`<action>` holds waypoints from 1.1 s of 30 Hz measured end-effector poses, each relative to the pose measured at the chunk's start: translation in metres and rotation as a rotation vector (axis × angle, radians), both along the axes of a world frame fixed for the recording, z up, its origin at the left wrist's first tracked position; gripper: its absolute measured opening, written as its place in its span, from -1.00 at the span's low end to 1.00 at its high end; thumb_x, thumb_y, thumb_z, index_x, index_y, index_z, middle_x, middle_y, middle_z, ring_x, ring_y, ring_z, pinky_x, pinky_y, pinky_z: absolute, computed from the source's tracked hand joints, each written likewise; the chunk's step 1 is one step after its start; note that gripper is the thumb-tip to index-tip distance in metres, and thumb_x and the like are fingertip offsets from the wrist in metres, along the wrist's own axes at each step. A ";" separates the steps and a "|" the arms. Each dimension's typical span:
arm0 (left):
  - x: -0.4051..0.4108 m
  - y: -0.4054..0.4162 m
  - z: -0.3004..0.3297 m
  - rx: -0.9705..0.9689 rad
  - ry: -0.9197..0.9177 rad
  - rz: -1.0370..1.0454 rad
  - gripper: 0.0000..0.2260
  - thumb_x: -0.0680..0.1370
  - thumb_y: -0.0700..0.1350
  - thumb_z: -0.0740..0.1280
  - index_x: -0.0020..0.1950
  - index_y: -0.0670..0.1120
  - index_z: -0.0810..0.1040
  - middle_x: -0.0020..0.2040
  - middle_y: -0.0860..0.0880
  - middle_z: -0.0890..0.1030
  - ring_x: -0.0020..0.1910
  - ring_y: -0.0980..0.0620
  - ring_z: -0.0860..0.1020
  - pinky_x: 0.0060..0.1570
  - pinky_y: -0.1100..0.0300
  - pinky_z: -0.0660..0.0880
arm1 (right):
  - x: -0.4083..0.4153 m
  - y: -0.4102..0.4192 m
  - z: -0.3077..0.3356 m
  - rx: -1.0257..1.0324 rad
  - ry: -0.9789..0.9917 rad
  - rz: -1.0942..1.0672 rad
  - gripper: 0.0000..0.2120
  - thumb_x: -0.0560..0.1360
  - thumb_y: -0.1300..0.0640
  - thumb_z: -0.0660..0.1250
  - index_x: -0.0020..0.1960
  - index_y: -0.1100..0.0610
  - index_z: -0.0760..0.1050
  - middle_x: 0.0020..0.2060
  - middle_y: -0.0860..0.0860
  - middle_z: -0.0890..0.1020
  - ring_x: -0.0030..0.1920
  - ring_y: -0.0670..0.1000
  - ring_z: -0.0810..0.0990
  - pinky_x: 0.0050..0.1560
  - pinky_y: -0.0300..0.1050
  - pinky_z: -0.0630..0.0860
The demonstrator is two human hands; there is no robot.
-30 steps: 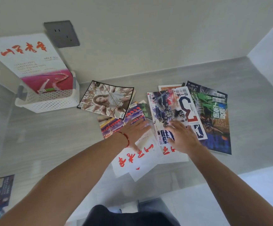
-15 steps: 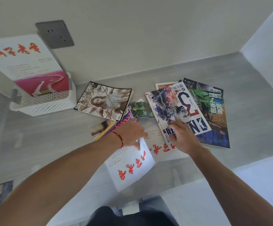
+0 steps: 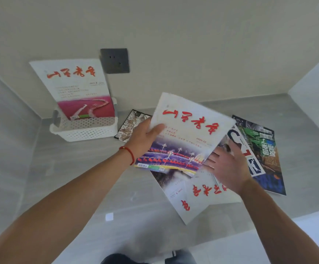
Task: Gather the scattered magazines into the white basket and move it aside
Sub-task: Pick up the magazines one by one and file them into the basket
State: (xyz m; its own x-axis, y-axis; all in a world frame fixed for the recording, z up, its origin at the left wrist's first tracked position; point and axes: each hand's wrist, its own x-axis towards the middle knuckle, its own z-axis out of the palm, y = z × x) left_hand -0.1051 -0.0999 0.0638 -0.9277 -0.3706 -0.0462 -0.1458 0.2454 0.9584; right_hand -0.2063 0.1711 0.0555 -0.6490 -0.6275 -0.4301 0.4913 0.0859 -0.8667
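Observation:
My left hand (image 3: 145,138) grips the left edge of a white magazine with red calligraphy and a purple night scene (image 3: 185,136), held raised above the pile. My right hand (image 3: 229,166) hovers open, fingers spread, just right of that magazine's lower corner. The white perforated basket (image 3: 86,130) stands at the back left by the wall with one white and pink magazine (image 3: 78,88) upright in it. On the floor lie two more white red-lettered magazines (image 3: 198,195), a sports magazine (image 3: 250,155), a green and dark one (image 3: 263,149) and a sepia one (image 3: 130,126).
A dark wall socket (image 3: 114,60) sits on the beige wall above the basket. A white ledge (image 3: 297,235) runs along the lower right. A small white scrap (image 3: 109,216) lies on the grey floor near me.
My left hand has picked up the white magazine from the pile and lifted it up and toward the basket. My right hand has come off the pile and opened.

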 end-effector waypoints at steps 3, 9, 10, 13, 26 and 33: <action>0.020 -0.026 0.011 0.036 -0.027 0.120 -0.69 0.68 0.03 0.24 0.39 -0.04 0.48 0.18 0.12 0.62 0.06 0.29 0.58 -0.05 0.45 0.56 | 0.009 -0.038 0.023 0.099 0.161 0.099 -0.71 0.71 0.00 0.12 0.32 0.06 0.50 0.24 0.16 0.65 0.17 0.11 0.69 0.17 0.13 0.60; 0.074 -0.102 0.017 0.100 -0.076 0.301 -0.73 0.70 -0.14 0.20 0.40 -0.09 0.45 0.31 0.02 0.58 0.31 0.03 0.53 -0.03 0.40 0.50 | 0.022 -0.145 0.032 0.462 0.733 0.191 -0.81 0.58 0.16 0.36 0.16 0.03 0.66 -0.03 -0.07 0.75 -0.13 -0.02 0.74 -0.08 0.00 0.70; 0.083 -0.116 0.020 0.064 -0.077 0.312 -0.74 0.71 -0.14 0.19 0.39 -0.09 0.46 0.34 0.01 0.57 0.31 0.05 0.51 0.01 0.37 0.48 | 0.025 -0.165 0.036 0.507 0.797 0.202 -0.84 0.59 0.12 0.35 0.11 0.04 0.67 -0.11 -0.09 0.73 -0.22 -0.03 0.72 -0.18 -0.10 0.67; 0.105 -0.162 0.036 -0.095 -0.085 0.378 -0.77 0.72 -0.11 0.14 0.25 -0.18 0.50 0.24 -0.02 0.59 0.19 0.07 0.50 -0.05 0.35 0.47 | 0.028 -0.224 0.049 0.538 0.948 0.194 -0.71 0.61 0.06 0.27 -0.22 0.18 0.55 -0.36 0.03 0.65 -0.45 -0.05 0.51 -0.40 -0.19 0.40; 0.125 -0.320 0.042 -0.103 -0.160 0.732 -0.87 0.42 0.07 0.34 -0.20 0.22 0.69 -0.02 -0.07 0.75 0.01 -0.13 0.71 0.15 -0.13 0.63 | 0.013 -0.390 0.064 0.357 1.026 0.162 -0.80 0.58 0.10 0.26 0.08 0.11 0.64 -0.16 0.07 0.76 -0.06 0.10 0.71 0.07 -0.08 0.60; 0.107 -0.347 -0.014 0.087 -0.171 0.737 -0.87 0.37 0.01 0.38 -0.29 0.22 0.70 -0.09 -0.15 0.74 -0.08 -0.13 0.70 0.10 -0.26 0.61 | 0.006 -0.415 0.019 0.512 0.923 0.137 -0.80 0.53 0.17 0.22 -0.15 0.21 0.58 -0.20 0.20 0.70 -0.03 0.29 0.60 -0.02 0.09 0.59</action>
